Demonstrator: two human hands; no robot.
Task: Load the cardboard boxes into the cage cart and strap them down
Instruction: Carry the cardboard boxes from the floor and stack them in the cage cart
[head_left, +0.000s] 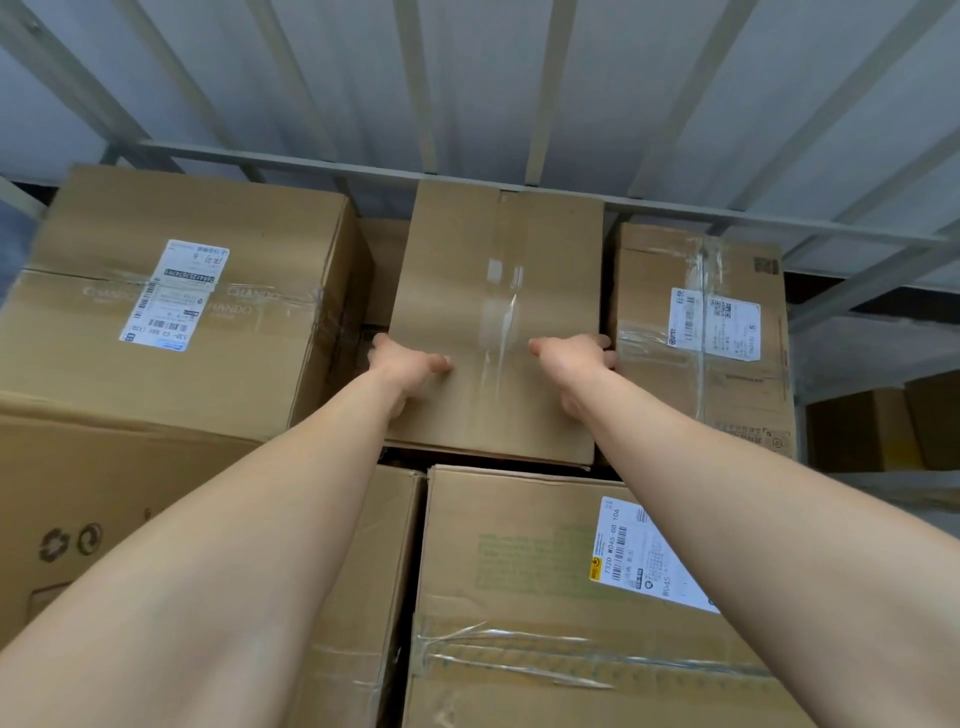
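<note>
Grey corrugated wall (493, 78) fills the view ahead of me, and in front of it run the pale metal bars and cross rail of the cage cart (363, 169). Both my arms are out straight, bare to the elbow and beyond, reaching forward and slightly inward.

Left hand (402, 369) is clamped on the left edge of the plain box (483, 291), thumb lying flat on the top face, fingers hooked over the side and down out of sight. Right hand (571, 364) mirrors it on the right edge, thumb on top, fingers curled over the far side, squeezed against the neighbouring carton. So both hands have a firm hold of that one box, one at each side, near its closer end.

It sits between my hands, far end up against the cart's cross rail, a strip of clear tape (498, 312) shining down its middle. Dark gap under the near edge; I can't tell whether it's fully resting or just held.

Just outside my left hand stands the big labelled box (260, 332), taller, white shipping sticker on top. Just outside my right hand, touching my fingers, is the taped box (701, 395), also stickered. Under my right forearm, nearer me, lies the green-printed box (519, 571) with its own label. Under my left forearm, the recycling-mark box (78, 493), and between those two a narrower carton (363, 571).
</note>
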